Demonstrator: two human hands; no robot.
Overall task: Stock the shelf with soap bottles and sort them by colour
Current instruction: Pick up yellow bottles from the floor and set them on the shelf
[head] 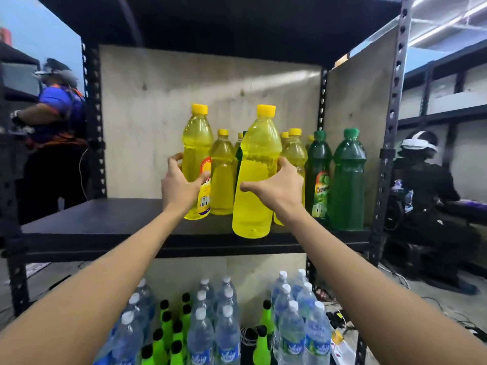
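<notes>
- Two bare arms reach forward from the viewer to a black shelf [105, 222], which has a plywood back [158, 101].
- The left hand [181, 187] grips a labelled bottle [196, 143] of yellow soap. The thumb lies across the front and the fingers curl round the bottle's left side.
- The labelled bottle is upright over the middle of the shelf. Whether its base touches the shelf cannot be told.
- The right hand [279, 188] grips a plain bottle [257, 164] of yellow soap. The thumb points across the front and the fingers wrap round the right side.
- The plain bottle is upright at the shelf's front edge, just right of the labelled one. Whether it rests on the shelf cannot be told.
- More yellow bottles [224, 175] stand farther back on the shelf, behind and between the two held ones.
- Two green bottles [347, 180] stand at the shelf's right end, just beside the yellow group.
- Below the shelf stand water bottles [226, 333] with white caps, with neon bottles [166, 330] with black caps among them.
- Left of the shelf stands a person in blue [60, 106]. Right of the shelf, lower down, is a person in black [421, 185] wearing white headgear.
</notes>
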